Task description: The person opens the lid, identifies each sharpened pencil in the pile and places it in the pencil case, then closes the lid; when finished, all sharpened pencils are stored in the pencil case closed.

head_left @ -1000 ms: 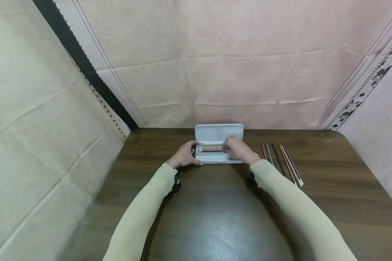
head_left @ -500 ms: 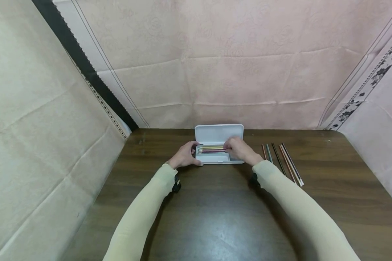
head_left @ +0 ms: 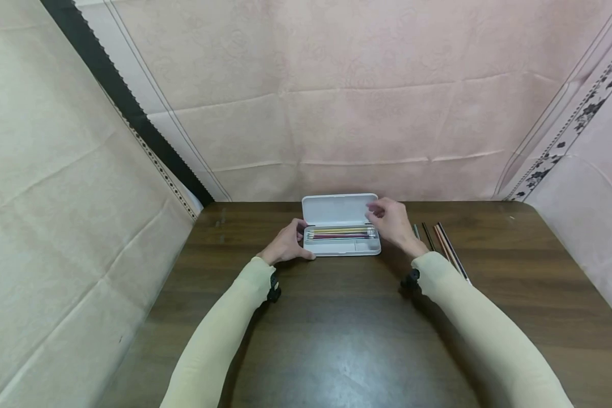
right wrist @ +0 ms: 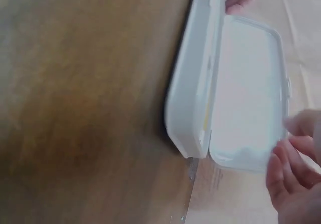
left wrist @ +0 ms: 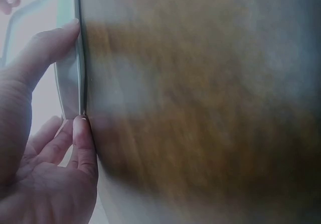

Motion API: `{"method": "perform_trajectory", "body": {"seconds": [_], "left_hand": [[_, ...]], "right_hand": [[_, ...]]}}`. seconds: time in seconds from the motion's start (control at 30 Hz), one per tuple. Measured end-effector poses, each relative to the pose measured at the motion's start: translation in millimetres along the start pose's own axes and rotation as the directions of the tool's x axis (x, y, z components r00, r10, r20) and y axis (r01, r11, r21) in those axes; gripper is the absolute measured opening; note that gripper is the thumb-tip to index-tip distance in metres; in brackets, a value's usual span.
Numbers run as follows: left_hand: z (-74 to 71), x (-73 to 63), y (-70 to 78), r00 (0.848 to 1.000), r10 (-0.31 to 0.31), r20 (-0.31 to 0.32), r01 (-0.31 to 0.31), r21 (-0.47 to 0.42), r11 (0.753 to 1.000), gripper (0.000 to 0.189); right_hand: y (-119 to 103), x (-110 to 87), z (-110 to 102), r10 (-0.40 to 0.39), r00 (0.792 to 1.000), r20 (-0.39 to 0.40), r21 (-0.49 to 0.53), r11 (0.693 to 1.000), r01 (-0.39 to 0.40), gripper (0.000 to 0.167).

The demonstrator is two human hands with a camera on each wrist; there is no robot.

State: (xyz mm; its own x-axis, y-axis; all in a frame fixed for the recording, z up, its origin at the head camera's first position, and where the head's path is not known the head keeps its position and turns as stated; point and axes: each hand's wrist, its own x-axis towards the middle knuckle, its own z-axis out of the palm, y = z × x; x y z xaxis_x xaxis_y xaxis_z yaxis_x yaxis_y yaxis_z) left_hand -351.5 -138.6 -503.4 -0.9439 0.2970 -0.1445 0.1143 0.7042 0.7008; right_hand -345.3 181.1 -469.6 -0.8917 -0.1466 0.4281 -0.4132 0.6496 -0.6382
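A white pencil case [head_left: 331, 248] lies on the table with its lid [head_left: 334, 209] raised at the back. Several colored pencils [head_left: 339, 233] lie side by side in its rear compartment. At the left end, my left hand [head_left: 284, 242] grips the case, thumb on the front edge and fingers round the end; the left wrist view shows this close up. My right hand [head_left: 395, 222] is beside the lid's right edge with fingers loosely bent and nothing between them. In the right wrist view, its fingertips [right wrist: 293, 156] overlap the lid's corner.
Several loose pencils [head_left: 447, 245] lie on the brown table [head_left: 336, 328] to the right of the case, partly hidden by my right forearm. A pale cloth [head_left: 362, 130] hangs behind the table's back edge, with more cloth at both sides.
My right hand has lifted out of the pencil case and moved right and back to the lid's edge, uncovering the pencils' right ends. My left hand has stayed on the case.
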Motion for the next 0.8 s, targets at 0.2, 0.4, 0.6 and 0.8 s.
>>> {"method": "perform_trajectory", "body": {"seconds": [0.2,0.4,0.6,0.8], "left_hand": [[0.7,0.4,0.4,1.0,0.007,-0.007,-0.008,-0.071,0.997,0.106],[2.1,1.8,-1.0,0.999,0.006,-0.035,-0.009,-0.088,0.996,0.136],[0.9,1.4,0.3,0.999,0.012,-0.031,-0.014,-0.081,0.997,0.139],[-1.9,-1.1,1.5,1.0,0.026,0.0,-0.026,-0.07,0.997,0.13]], "right_hand": [[1.7,8.2,-8.4,0.119,0.987,-0.112,0.066,0.992,-0.112,0.039],[3.0,12.2,-10.7,0.175,0.984,0.006,0.102,0.979,-0.175,0.046],[4.3,4.3,-15.8,0.171,0.985,-0.008,0.096,0.981,-0.17,0.036],[7.0,-9.7,-25.8,0.23,0.965,0.129,0.088,0.966,-0.242,0.034]]}}
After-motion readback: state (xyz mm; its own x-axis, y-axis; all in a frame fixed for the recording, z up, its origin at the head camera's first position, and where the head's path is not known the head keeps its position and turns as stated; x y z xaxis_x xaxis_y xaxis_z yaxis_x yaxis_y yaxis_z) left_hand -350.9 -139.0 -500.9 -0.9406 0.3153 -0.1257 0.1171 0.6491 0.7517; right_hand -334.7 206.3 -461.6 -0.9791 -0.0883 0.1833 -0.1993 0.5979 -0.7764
